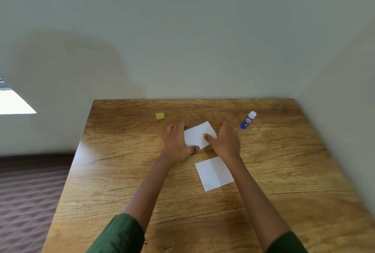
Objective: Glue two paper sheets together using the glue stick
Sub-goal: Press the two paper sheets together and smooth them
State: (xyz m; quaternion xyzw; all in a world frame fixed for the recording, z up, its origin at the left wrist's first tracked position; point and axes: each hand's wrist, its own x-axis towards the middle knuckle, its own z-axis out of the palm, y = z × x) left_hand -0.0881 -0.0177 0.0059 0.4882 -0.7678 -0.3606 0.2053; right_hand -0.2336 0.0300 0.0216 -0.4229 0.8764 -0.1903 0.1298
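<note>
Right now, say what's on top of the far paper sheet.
The thumb of the right hand rests on the far sheet; the left hand touches its edge. Paper beneath is hidden.

Wood table (113, 181) w/ far sheet (195, 136), near sheet (214, 173), glue stick (248, 120), yellow item (160, 116).

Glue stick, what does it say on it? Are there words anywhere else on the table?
glue stick: white letters on a red patch of its blue tube, too blurred to read.
yellow cap: no text shows.
far paper sheet: blank on the side that shows.
near paper sheet: blank on the side that shows.
</note>
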